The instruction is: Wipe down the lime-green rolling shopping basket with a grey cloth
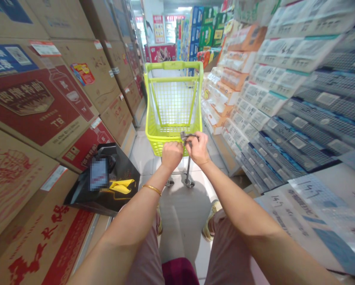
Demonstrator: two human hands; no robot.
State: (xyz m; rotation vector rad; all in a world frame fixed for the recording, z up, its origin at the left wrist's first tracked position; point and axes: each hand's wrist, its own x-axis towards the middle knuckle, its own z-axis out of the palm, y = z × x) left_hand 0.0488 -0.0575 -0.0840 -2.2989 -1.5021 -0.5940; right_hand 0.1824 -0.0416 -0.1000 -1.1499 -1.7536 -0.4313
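At the centre of the frame, a dark grey pull handle [186, 137] is gripped by both hands: the left hand [171, 155] is closed in a fist on its left end, and the right hand [199, 149] is pinched around its right end. The handle lies at the near rim of a lime-green plastic mesh trolley basket [173, 118]. A narrow strip of pale tiled floor [180, 209] is hemmed in by stacked cardboard boxes [46, 99] on the left and packed shelves [284, 99] on the right.
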